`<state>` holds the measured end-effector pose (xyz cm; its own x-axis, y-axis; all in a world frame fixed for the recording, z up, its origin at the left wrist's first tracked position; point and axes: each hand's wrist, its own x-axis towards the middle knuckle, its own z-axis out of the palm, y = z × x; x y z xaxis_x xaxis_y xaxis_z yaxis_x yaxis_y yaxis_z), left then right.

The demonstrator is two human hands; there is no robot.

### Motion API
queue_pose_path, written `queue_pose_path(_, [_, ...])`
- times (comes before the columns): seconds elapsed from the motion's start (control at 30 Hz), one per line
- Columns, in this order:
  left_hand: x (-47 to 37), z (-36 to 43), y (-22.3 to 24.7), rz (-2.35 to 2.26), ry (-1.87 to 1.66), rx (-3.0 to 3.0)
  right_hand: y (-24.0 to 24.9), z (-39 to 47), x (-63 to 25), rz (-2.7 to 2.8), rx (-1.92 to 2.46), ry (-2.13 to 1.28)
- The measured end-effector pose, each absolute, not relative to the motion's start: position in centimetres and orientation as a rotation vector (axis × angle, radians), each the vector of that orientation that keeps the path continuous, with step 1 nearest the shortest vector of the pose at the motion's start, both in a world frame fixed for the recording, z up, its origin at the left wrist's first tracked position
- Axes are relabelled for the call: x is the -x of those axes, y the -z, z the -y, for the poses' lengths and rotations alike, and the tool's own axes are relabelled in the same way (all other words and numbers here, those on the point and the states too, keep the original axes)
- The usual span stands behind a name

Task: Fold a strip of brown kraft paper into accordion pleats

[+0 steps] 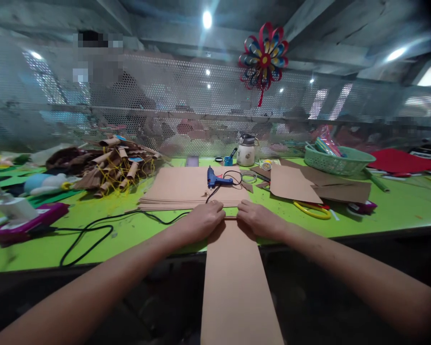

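Note:
A long strip of brown cardboard [239,282] reaches from the table edge down toward me. At its far end my left hand [206,218] grips the left corner with curled fingers. Opposite it, my right hand [258,218] is closed on the right corner. The far edge between them looks folded or doubled; the fingertips partly hide it. Just beyond lies a stack of cardboard sheets [175,184], with a blue hot glue gun [217,178] resting on top. Its black cord [104,221] runs off to the left.
Left stand a purple power strip [43,221] and a heap of cardboard rolls with yellow string [120,165]. Behind are a lidded jar [246,152] and perforated metal screen [187,115]. Right are loose cardboard [292,184], a yellow ring [311,211] and a green basket [339,165].

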<state>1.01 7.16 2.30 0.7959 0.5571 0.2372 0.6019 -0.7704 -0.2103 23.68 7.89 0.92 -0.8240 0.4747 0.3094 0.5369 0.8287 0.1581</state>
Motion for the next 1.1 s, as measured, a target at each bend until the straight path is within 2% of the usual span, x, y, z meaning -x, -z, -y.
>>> queue_pose_path(0.43, [0.7, -6.0, -3.2, 0.786, 0.244, 2.822, -1.4, -7.0, -24.3, 2.806, 0.751, 0.358])
queue_pose_path(0.6, [-0.9, -7.6, -4.9, 0.963, 0.154, 2.967, -1.2, -6.8, -24.0, 2.819, 0.797, 0.467])
queue_pose_path(0.73, [-2.9, -9.5, -5.6, 1.379, 0.120, 2.992, -0.3, -6.7, -24.3, 2.703, 0.738, 0.519])
queue_pose_path(0.83, [-3.2, -10.1, -5.3, 1.474, 0.142, 3.118, 0.0, -6.5, -24.4, 2.625, 0.694, 0.529])
queue_pose_path(1.1, [-1.2, -9.8, -4.3, 1.595, 0.482, 3.395, -1.1, -6.5, -23.3, 2.547, 0.726, 0.487])
